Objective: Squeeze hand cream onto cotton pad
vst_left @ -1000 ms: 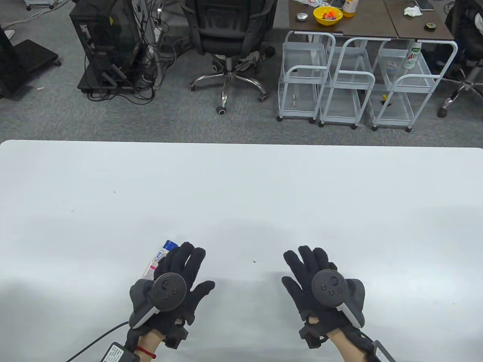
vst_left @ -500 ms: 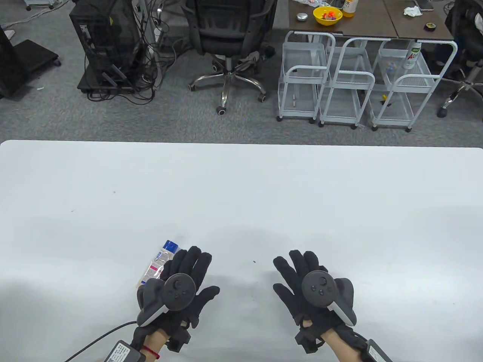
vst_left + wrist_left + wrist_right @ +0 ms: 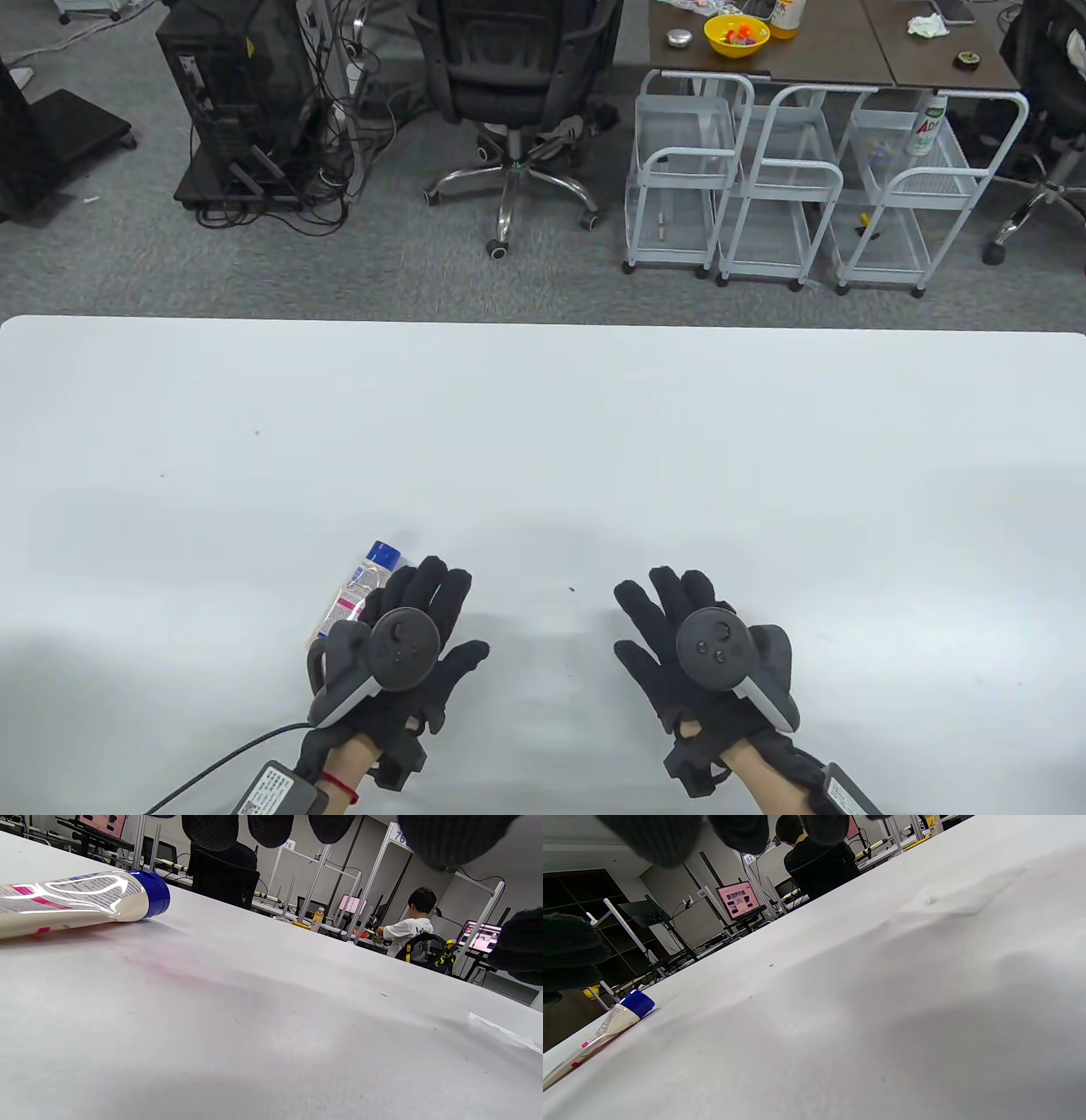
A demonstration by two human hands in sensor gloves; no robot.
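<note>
Hand cream tube (image 3: 356, 588), cream-coloured with pink and blue print and a blue cap (image 3: 382, 553), lies flat on the white worktop (image 3: 543, 441) near its front edge, cap pointing away from the person and slightly right. Its tail end is hidden under the left hand (image 3: 407, 645) in the table view, so the hand sits just beside and partly over it; the left wrist view shows the tube (image 3: 76, 902) lying free on the surface with the gloved fingertips (image 3: 211, 830) hanging above the worktop, not on the tube. That grip is open, fingers spread and palm down, holding nothing. The right hand (image 3: 704, 654) hovers palm down to the right of the left, well apart from the tube, fingers likewise spread and its grip open and empty. In the right wrist view a thin white cotton pad (image 3: 950, 897) lies flat on the worktop beyond the fingers, barely standing out from the surface; the table view hides it under the right hand. A sliver of it (image 3: 505, 1033) shows at the right in the left wrist view. Each hand carries a dark tracker (image 3: 405, 649) on its back.
</note>
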